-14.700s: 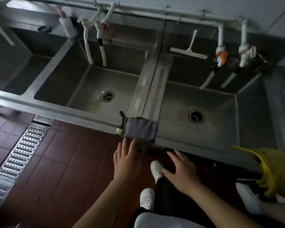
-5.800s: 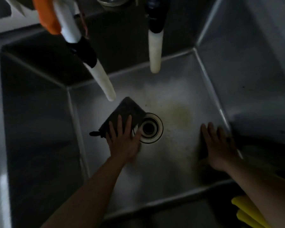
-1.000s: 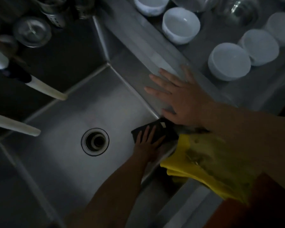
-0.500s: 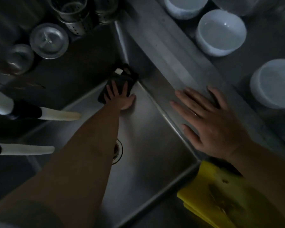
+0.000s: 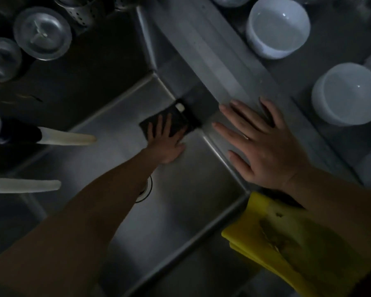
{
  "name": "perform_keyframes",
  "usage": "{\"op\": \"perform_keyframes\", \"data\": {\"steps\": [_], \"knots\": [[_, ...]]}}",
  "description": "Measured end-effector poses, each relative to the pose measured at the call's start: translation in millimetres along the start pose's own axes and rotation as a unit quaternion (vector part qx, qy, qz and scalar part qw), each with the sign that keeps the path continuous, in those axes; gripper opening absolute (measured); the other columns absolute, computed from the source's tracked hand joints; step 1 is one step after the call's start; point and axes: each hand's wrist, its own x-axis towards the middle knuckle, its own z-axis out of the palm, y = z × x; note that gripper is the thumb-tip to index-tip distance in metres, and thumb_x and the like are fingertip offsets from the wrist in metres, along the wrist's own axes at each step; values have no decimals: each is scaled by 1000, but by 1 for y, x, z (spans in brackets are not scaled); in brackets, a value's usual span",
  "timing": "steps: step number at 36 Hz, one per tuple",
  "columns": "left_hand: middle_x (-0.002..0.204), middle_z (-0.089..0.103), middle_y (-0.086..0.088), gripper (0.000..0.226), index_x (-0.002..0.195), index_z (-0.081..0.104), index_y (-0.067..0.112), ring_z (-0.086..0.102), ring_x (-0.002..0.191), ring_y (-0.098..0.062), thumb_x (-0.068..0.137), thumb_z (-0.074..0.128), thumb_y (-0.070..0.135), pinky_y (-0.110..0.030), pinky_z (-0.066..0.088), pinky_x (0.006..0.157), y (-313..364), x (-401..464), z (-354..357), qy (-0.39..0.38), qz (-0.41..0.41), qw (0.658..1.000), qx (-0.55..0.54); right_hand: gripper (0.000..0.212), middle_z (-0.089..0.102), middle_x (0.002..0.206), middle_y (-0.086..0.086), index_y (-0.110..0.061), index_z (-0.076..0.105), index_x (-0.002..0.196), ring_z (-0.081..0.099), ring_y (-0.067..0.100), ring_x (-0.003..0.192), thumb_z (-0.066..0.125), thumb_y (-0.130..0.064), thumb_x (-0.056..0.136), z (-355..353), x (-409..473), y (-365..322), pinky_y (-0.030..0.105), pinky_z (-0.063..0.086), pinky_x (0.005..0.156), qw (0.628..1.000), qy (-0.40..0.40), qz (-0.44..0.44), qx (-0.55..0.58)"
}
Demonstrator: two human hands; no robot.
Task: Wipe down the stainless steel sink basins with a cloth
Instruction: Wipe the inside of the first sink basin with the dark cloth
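1. Stainless steel fills nearly the whole view: a deep, square stainless steel sink basin (image 5: pixel 180 211) seen from above in dim light, its floor dull grey and its far wall in dark shadow.
2. A round metal drain (image 5: pixel 147 188) sits in the basin floor, mostly hidden behind the left forearm.
3. The left hand (image 5: pixel 166 143) reaches down to the basin floor near the far right corner, fingers spread and laid flat on a dark folded cloth (image 5: pixel 176 123); it presses rather than grips.
4. The cloth lies on the floor hard against the right wall, with a small pale tag (image 5: pixel 180 107) at its far edge.
5. The right hand (image 5: pixel 263 146) rests open, fingers apart, palm down on the sloping right wall and rim of the basin, holding nothing.
6. Two pale tube-shaped tap spouts (image 5: pixel 66 138) reach in from the left over the basin, the upper one with a black collar.
7. On the ledge behind the basin stand a round metal lid (image 5: pixel 42 33), a perforated metal cup (image 5: pixel 78 11) and another rounded metal piece, blurred.
8. To the right, a flat steel counter (image 5: pixel 321 50) carries white round bowls (image 5: pixel 277 26), one upright and open, another just beside the picture's edge.
9. A yellow rubber glove (image 5: pixel 272 239) lies over the near right corner of the rim, below the right wrist, with a dark smear on it.
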Motion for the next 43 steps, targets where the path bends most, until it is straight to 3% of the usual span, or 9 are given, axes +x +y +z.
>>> {"op": "perform_keyframes", "data": {"steps": [4,12,17,20,24,28,31,35,43], "knots": [[163,-16,-7,55,148,6,55,-30,144,-34,95,19,64,-56,-27,106,52,-26,31,-20,118,992,41,56,23,163,8,-21,42,148,22,27,150,42,-43,97,-2,0,0,60,15,117,1000,-8,-1,-12],[163,-12,-9,56,150,13,50,-22,146,-37,97,27,62,-62,-21,111,89,-69,68,12,194,979,57,58,21,163,8,-24,37,151,20,27,150,36,-51,99,-3,0,1,59,12,118,999,-23,-10,-21],[160,25,-8,50,145,41,42,18,147,-37,97,38,55,-64,13,116,74,-86,72,93,190,977,24,59,20,164,8,-24,38,150,20,27,150,40,-50,97,0,-1,-1,60,15,117,999,-15,-15,-47],[157,33,-4,51,144,42,41,28,145,-32,96,33,54,-58,22,116,45,-89,67,123,118,985,-12,59,21,163,10,-25,40,149,23,29,149,47,-41,93,0,0,-5,62,18,115,997,-6,-16,-78],[165,-4,3,57,151,3,50,-5,151,-23,96,16,63,-51,-3,118,-33,-71,47,116,-33,992,-42,71,10,165,10,-29,31,152,13,30,152,54,-33,85,3,-4,-24,68,14,111,994,-27,35,-100],[163,-15,6,60,149,-6,52,-14,150,-22,96,17,67,-50,-8,118,-125,-71,27,100,-147,982,-60,73,11,166,5,-31,36,149,9,28,152,52,-39,78,21,-21,-100,64,1,114,1000,-10,0,24],[164,-11,2,63,150,-3,50,-11,150,-26,96,24,66,-51,-7,119,-183,-102,37,117,-241,958,-99,78,-5,166,-3,-44,20,151,3,22,153,57,-46,83,48,-31,-174,60,6,116,972,-153,26,178],[165,1,-6,68,155,9,38,1,150,-33,97,39,57,-54,3,119,-223,-180,89,197,-388,892,-120,90,-30,160,-11,-51,-12,149,-18,22,150,56,-54,88,91,-31,-225,62,4,117,872,-390,141,261],[164,-8,-5,75,153,-4,41,-8,151,-26,93,33,67,-50,3,119,-170,-219,128,162,-473,848,-174,85,2,162,-10,-50,5,149,6,26,150,60,-53,84,119,-20,-214,64,27,110,820,-452,185,299]]}}
